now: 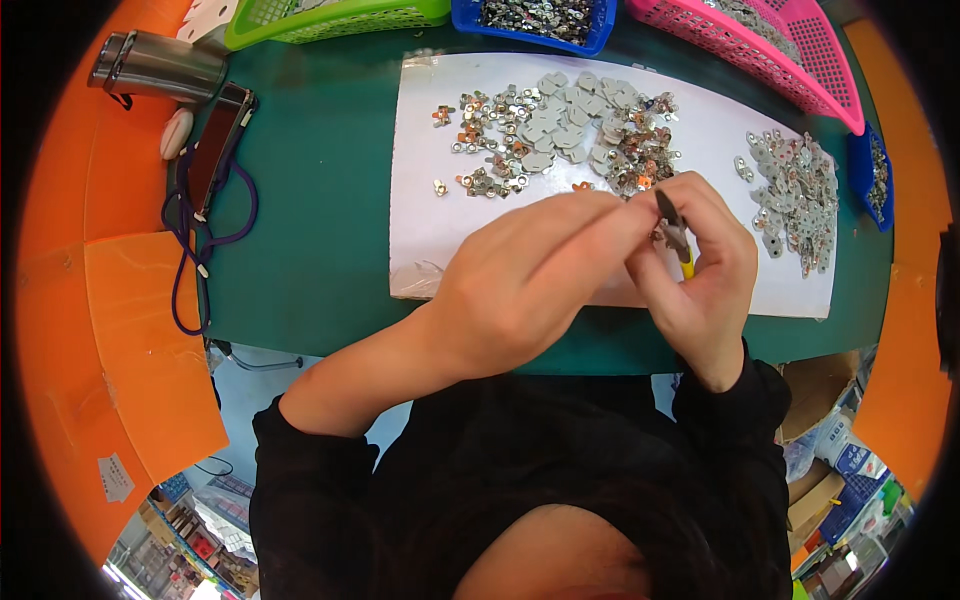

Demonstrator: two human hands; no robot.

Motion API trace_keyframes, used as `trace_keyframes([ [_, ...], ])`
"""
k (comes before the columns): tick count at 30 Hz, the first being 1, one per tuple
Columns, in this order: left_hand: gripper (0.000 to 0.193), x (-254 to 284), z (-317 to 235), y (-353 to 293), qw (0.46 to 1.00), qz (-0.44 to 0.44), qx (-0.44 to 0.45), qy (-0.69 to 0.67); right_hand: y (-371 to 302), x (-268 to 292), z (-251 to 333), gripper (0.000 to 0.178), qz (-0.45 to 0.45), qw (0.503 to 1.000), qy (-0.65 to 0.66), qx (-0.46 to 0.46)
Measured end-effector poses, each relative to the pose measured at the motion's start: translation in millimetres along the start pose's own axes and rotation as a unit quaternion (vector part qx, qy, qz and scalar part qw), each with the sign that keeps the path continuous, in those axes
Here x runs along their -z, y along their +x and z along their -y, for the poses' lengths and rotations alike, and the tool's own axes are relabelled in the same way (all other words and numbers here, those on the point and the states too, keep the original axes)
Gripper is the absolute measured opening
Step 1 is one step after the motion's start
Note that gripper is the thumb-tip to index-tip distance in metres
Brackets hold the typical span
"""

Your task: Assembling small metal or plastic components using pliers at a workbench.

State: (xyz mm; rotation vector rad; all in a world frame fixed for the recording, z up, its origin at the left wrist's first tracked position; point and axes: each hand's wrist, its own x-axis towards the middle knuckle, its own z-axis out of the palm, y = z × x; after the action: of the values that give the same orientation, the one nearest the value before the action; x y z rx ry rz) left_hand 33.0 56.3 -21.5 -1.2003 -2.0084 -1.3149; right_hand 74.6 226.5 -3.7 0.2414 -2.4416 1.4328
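Observation:
My right hand (715, 265) is closed around a small yellow-handled tool (688, 267) with a dark, rounded tip; its exact kind does not show. Reaching across from the left, my left hand (530, 270) has its fingers pinched together against the right fingertips. Whatever those fingers hold is hidden, though a small metal bit (658, 236) shows between the hands. Both hands are over the near part of a white board (425, 220). Just beyond them lie grey flat plates (565, 120), small silver metal parts (492, 182) and copper-toned metal pieces (645, 150).
Silver perforated tabs (795, 195) are heaped on the board's right side. Along the far edge stand a green basket (340, 28), a blue bin (600, 35) and a pink basket (835, 95). A smaller blue bin (868, 175), steel flask (165, 68) and corded phone (215, 150) sit at the sides.

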Motion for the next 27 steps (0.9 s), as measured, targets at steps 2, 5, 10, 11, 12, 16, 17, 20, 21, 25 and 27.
trace_keyframes([
  [2,0.036,-1,-1,4,0.998,0.010,0.047,-0.052,1,1,-5,0.016,-0.028,0.999,-0.003,-0.017],
  [5,0.033,4,-6,11,0.952,0.057,0.228,-0.198,1,5,-4,0.012,-0.026,0.999,-0.012,-0.024],
  [10,0.026,10,2,16,0.763,0.007,0.462,-0.453,4,6,-8,0.013,-0.019,0.989,-0.127,0.079],
  [11,0.025,10,4,16,0.753,0.021,0.485,-0.444,5,6,-10,0.014,-0.021,0.975,-0.166,0.144],
  [12,0.025,10,4,16,0.753,0.022,0.485,-0.445,4,5,-11,0.014,-0.021,0.975,-0.167,0.144],
  [16,0.022,5,-2,8,0.690,-0.046,0.504,-0.518,-1,2,-7,0.013,-0.037,0.994,-0.081,0.062],
  [17,0.022,2,-4,6,0.678,-0.068,0.502,-0.533,-2,0,-5,0.013,-0.027,0.999,-0.024,-0.004],
  [20,0.019,0,-8,1,0.687,-0.088,0.494,-0.526,-3,0,-4,0.009,-0.020,1.000,0.005,-0.023],
  [21,0.019,4,-5,2,0.688,-0.089,0.494,-0.524,-2,0,-3,0.009,-0.020,1.000,0.007,-0.022],
  [25,0.024,17,27,12,0.972,0.042,0.216,0.086,-1,7,-4,0.005,-0.066,0.996,0.031,-0.057],
  [27,0.026,23,35,11,0.950,0.108,0.150,0.250,0,7,-5,0.004,-0.066,0.996,0.018,-0.052],
])
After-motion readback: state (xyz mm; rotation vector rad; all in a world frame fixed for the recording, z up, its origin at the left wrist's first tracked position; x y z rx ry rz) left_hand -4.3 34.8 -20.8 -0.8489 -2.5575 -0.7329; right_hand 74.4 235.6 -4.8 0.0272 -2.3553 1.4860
